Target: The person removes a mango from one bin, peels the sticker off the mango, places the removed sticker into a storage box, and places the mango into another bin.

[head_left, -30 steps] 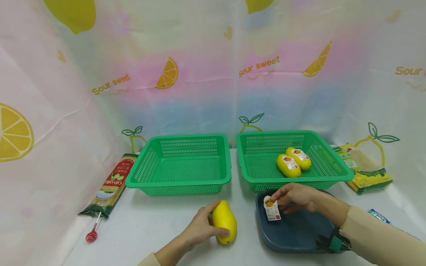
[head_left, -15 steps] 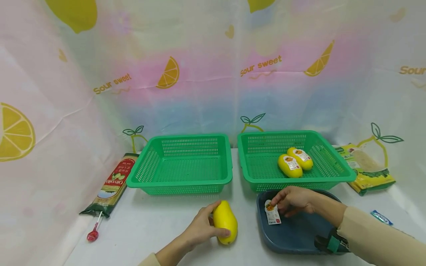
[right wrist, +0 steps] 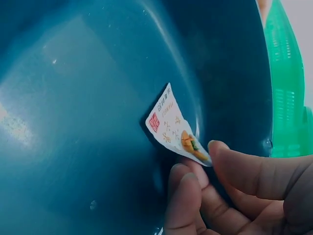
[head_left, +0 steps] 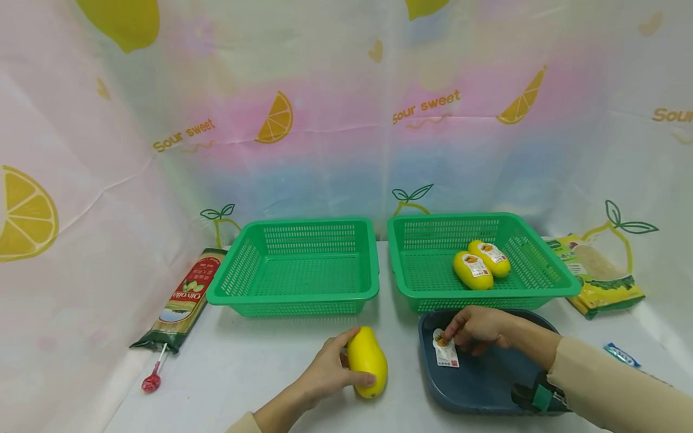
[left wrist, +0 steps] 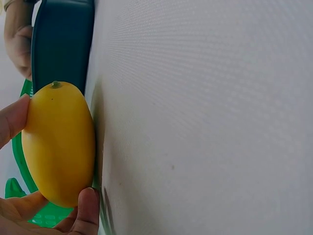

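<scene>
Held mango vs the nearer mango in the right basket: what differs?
The held mango shows no label; the basket mango wears a white printed label. The left hand grips the held mango; the basket mango lies in the right green basket. Both are yellow and oval.

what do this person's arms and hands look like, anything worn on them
The left hand and right hand are ungloved. Plain beige fabric sleeves show on both sides. By the right cuff is a small black device with a green patch, too small to make out further.
</scene>
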`<action>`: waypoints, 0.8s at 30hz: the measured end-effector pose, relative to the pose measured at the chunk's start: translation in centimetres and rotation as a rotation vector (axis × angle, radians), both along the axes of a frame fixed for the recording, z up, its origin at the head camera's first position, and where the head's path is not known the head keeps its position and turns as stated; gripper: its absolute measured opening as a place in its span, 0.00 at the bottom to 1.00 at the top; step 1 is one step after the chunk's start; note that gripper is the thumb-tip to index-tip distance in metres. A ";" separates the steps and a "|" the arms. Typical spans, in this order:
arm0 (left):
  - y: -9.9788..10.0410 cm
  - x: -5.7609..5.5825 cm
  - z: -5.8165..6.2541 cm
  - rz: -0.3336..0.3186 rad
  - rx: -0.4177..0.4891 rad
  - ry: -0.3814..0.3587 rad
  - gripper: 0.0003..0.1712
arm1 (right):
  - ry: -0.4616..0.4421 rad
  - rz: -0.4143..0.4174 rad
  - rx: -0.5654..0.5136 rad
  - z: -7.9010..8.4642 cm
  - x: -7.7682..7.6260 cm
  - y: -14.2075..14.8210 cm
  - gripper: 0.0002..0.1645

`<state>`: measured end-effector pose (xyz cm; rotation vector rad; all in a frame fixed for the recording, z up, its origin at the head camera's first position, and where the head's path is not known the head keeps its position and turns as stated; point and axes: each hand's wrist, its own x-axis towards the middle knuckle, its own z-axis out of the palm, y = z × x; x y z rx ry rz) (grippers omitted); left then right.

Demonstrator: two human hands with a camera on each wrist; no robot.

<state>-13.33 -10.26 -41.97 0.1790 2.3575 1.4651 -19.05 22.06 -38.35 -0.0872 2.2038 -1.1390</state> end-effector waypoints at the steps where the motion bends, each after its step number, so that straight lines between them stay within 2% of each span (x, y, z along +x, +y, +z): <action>1: 0.0 0.0 0.0 0.000 0.000 0.001 0.55 | 0.006 0.006 0.008 0.0 0.0 0.0 0.12; 12: -0.1 0.0 -0.2 0.002 0.002 0.004 0.55 | 0.060 0.041 0.087 -0.2 0.2 -0.4 0.14; 24: 0.0 0.0 -0.2 0.002 0.001 0.011 0.55 | 0.061 0.092 0.134 0.2 0.5 -0.7 0.17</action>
